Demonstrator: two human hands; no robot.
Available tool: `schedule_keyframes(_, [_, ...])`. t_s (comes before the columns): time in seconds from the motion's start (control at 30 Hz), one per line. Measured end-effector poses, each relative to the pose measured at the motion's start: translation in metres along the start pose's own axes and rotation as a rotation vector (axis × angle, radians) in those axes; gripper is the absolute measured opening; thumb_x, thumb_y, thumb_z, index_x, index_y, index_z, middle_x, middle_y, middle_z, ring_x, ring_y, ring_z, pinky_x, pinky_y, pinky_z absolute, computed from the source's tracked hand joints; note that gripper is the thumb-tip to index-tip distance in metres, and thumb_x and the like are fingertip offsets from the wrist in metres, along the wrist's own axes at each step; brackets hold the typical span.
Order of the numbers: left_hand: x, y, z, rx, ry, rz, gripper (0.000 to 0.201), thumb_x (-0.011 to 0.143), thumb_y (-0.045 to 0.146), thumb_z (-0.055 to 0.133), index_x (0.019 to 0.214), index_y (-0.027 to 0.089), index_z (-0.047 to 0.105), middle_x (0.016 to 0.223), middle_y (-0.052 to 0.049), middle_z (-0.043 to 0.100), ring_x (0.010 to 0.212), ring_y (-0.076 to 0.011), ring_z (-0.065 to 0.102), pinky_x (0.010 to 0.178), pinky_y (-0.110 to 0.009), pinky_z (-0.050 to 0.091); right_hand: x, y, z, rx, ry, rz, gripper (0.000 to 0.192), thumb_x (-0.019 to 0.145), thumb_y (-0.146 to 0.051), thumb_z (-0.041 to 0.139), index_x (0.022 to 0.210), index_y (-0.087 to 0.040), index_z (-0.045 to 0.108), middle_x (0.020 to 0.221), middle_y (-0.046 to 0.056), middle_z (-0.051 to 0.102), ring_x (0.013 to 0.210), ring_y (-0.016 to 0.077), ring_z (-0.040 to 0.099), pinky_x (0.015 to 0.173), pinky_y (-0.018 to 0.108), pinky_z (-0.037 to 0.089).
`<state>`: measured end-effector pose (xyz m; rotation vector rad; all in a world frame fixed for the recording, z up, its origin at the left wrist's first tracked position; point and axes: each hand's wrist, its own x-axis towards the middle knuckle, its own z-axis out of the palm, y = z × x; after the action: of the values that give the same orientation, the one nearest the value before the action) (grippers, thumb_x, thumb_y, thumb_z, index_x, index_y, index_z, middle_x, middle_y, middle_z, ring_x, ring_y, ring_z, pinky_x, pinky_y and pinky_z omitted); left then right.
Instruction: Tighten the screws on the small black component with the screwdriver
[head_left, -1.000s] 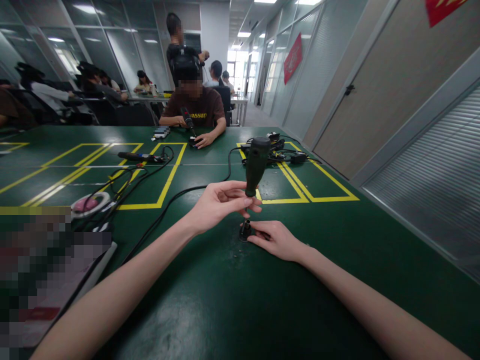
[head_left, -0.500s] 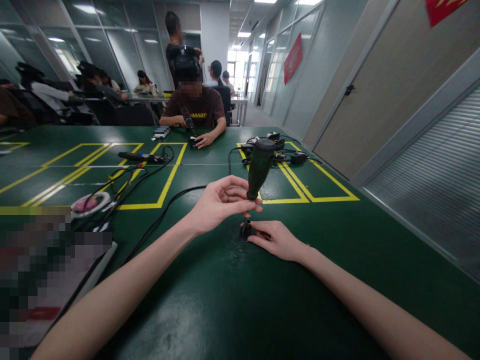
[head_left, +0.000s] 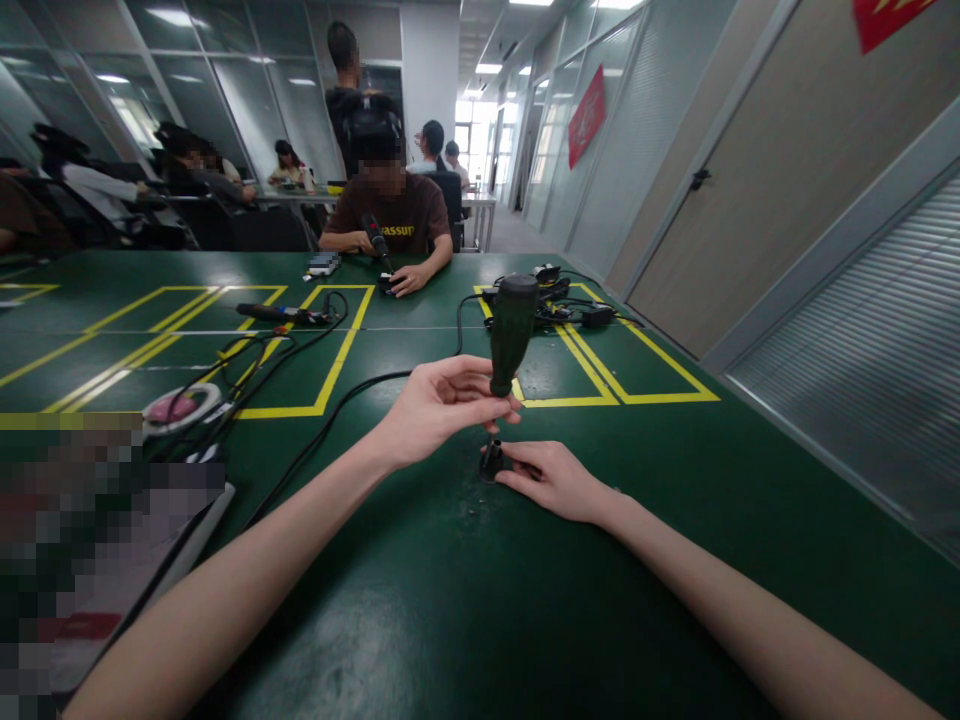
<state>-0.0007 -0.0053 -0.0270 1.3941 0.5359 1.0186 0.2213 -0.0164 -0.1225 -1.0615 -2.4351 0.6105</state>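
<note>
My left hand (head_left: 450,405) is closed around the lower end of a screwdriver (head_left: 514,325) with a thick dark handle. The screwdriver stands nearly upright, its thin shaft pointing down at a small black part (head_left: 491,464). This part has a round base and a short tube, and it sits on the green table (head_left: 420,600). Whether the tip touches it, I cannot tell. Fingers and thumb of my right hand (head_left: 551,482) pinch the black part from the right side.
Black cables and adapters (head_left: 596,315) lie beyond my hands. A black electric screwdriver (head_left: 274,313) with its cord, and a white ring-shaped roll (head_left: 182,408), lie on the left. Across the table a person (head_left: 390,215) holds another power tool. Yellow tape (head_left: 277,412) marks the tabletop.
The screwdriver's handle has tipped slightly to the left and stands more upright. My left hand has shifted a little with it. My right hand and the black part have stayed put.
</note>
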Motion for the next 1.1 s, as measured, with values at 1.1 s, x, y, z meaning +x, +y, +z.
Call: schedule_keyframes(1.1, [-0.0001, -0.0027, -0.0049, -0.016, -0.070, 0.027, 0.035, 0.081, 0.027, 0.085, 0.109, 0.012, 0.071, 0.094, -0.010, 0.081, 0.083, -0.0216, 0.079, 0.071, -0.029, 0.061, 0.0001, 0.0020, 0.0016, 0.005, 0.006, 0.000, 0.034, 0.104, -0.047, 0.055, 0.091, -0.017, 0.067, 0.067, -0.001, 0.060, 0.058, 0.0135, 0.052, 0.059, 0.025, 0.033])
